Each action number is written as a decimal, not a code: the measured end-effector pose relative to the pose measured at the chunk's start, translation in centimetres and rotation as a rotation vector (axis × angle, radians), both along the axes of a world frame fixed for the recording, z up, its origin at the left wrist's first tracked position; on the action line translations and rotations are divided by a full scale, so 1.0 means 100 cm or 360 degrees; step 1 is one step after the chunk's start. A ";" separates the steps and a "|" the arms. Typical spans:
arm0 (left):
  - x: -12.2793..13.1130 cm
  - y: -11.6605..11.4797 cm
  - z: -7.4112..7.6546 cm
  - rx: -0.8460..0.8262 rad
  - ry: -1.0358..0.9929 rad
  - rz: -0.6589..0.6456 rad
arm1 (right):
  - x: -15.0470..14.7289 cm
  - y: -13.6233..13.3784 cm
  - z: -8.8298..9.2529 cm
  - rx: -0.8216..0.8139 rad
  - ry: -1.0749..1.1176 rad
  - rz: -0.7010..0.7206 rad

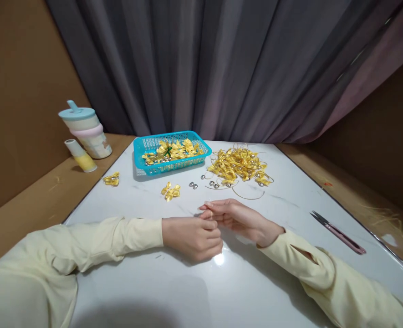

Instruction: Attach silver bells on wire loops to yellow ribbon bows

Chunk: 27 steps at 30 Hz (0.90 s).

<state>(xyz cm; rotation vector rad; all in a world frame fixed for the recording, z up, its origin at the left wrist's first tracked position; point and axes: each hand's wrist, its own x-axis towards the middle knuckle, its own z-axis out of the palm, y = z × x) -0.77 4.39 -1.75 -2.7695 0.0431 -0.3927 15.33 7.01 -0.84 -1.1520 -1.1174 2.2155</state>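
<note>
The left hand (pixel 196 239) was curled nearly closed, and the right hand (pixel 240 218) had its fingertips gathered narrowly beside it (what they held, if anything, I could not tell), so the step seemed to be fine finger work. The yellow bow (pixel 172 193) lay beyond them on the table (pixel 174 291), near silver beads (pixel 195 186); the next move probably called for an exact, light pinch.

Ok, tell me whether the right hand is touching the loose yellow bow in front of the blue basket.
Apart. The head view shows a strip of white tabletop between the right hand and the yellow bow.
</note>
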 end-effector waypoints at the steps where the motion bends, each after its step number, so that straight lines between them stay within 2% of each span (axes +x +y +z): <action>1: -0.002 0.000 -0.001 -0.0013 -0.0024 -0.0020 | -0.001 0.001 0.003 0.0007 0.0018 -0.0011; 8: -0.016 -0.010 -0.006 0.0077 -0.0174 -0.0224 | -0.001 0.009 0.016 0.0155 0.0063 -0.0094; 10: -0.025 -0.014 -0.005 0.0161 -0.0269 -0.0194 | 0.002 0.011 0.017 0.0205 0.0021 -0.0138; 12: -0.036 -0.016 -0.005 0.0220 -0.0375 0.0013 | 0.006 0.014 0.017 0.0274 -0.0008 -0.0179; 17: -0.069 -0.003 -0.011 0.0286 -0.0560 0.0944 | 0.014 0.021 0.013 0.0390 -0.0066 -0.0220; 19: -0.080 0.008 -0.016 0.0222 -0.0571 0.1254 | 0.015 0.021 0.006 0.0373 -0.0046 -0.0183; 22: -0.090 0.022 -0.024 0.0039 -0.0589 0.1447 | 0.013 0.018 -0.009 0.0321 0.0006 -0.0085; 27: -0.090 0.035 -0.030 -0.0500 -0.0630 0.1657 | 0.008 0.014 -0.025 0.0336 0.0103 0.0024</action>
